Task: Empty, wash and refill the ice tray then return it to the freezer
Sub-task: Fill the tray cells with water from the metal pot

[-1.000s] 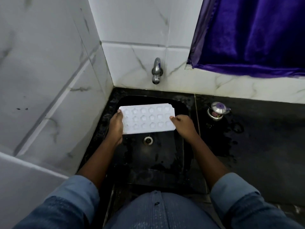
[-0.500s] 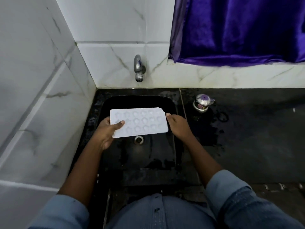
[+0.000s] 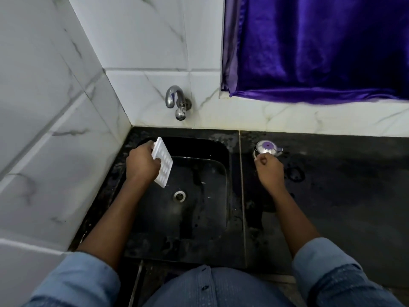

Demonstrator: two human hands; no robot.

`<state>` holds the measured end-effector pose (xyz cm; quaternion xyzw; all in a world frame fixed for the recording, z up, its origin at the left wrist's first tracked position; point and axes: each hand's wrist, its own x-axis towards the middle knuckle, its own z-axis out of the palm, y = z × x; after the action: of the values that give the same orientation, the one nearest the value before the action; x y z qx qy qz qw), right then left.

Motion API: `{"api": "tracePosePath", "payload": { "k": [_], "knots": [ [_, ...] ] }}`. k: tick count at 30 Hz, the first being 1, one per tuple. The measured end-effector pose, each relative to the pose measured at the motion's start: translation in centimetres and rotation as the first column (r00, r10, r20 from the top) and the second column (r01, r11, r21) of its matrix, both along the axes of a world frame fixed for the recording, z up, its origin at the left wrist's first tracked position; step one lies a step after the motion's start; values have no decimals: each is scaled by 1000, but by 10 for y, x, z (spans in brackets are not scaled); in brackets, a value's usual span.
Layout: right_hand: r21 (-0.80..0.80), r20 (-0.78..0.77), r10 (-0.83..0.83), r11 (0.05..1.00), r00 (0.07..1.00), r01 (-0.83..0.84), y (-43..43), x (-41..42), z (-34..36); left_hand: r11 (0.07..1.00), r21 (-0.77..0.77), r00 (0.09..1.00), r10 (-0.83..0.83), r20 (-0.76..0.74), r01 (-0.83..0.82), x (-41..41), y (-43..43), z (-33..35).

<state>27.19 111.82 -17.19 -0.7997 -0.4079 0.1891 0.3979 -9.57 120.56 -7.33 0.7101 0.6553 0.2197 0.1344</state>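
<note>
left hand (image 3: 141, 163) gripping dimpled tray (image 3: 164, 165), glossy sink (image 3: 199, 218)

matt white plastic ice tray (image 3: 162, 165), glossy black sink (image 3: 199, 218)

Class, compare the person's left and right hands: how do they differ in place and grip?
The left hand grips the white plastic ice tray, tipped on edge; the right hand holds no tray. The left hand is over the black sink; the right hand is beside the small silver purple-topped pot. Both have curled fingers.
</note>
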Motion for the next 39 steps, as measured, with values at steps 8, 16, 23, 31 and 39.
{"api": "tracePosePath", "payload": {
  "k": [8,16,23,31,39],
  "knots": [
    [47,-40,-127,991,991,128,11,62,-14,996,32,994,77,76,-79,24,-24,9],
    [10,-202,-123,992,972,128,34,129,-32,993,-3,945,112,308,-116,42,-53,15],
    [16,-361,-30,999,932,39,53,154,-44,957,-278,765,241,597,-84,69,-82,-9],
    [10,-393,103,994,914,-108,74,158,-55,828,-540,416,442,794,152,106,-93,-25],
    [28,-392,159,987,906,-161,74,156,-58,732,-648,277,591,758,212,128,-101,-56]
  ]
}}
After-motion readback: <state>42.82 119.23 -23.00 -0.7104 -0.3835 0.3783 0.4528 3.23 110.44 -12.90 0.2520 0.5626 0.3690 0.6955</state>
